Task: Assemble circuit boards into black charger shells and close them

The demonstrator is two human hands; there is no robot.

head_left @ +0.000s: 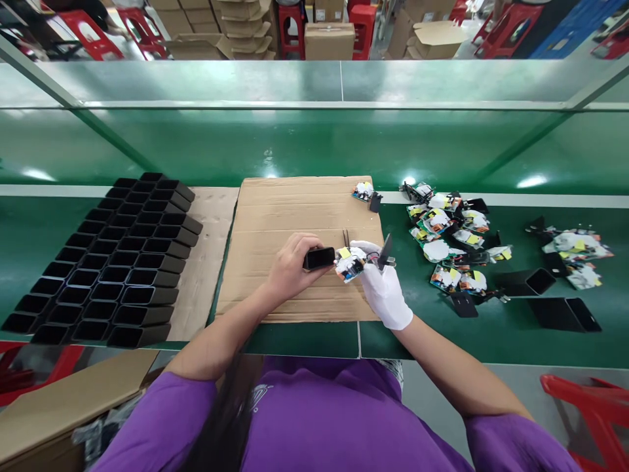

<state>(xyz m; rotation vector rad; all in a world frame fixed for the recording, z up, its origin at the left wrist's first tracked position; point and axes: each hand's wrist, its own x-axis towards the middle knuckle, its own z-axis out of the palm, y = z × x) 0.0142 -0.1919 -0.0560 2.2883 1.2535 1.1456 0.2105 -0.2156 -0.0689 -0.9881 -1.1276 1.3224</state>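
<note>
My bare left hand [293,264] is closed around a black rectangular housing [319,258], whose open end faces right. A white glove covers my right hand [384,286], which grips a circuit board [350,263] carrying white and yellow parts, with wires and a dark flat piece [386,250] attached. The board is right beside the housing's opening; whether they touch I cannot tell. Both hands are over a cardboard sheet [295,216]. Two thin dark prongs [346,238] stick up just behind the board.
Rows of black housings [113,262] stand at left on another board. One circuit assembly [364,191] lies at the sheet's far right corner. More circuit assemblies [437,219] are piled at right, beside two loose black housings [565,314]. A raised green ledge [314,144] runs behind.
</note>
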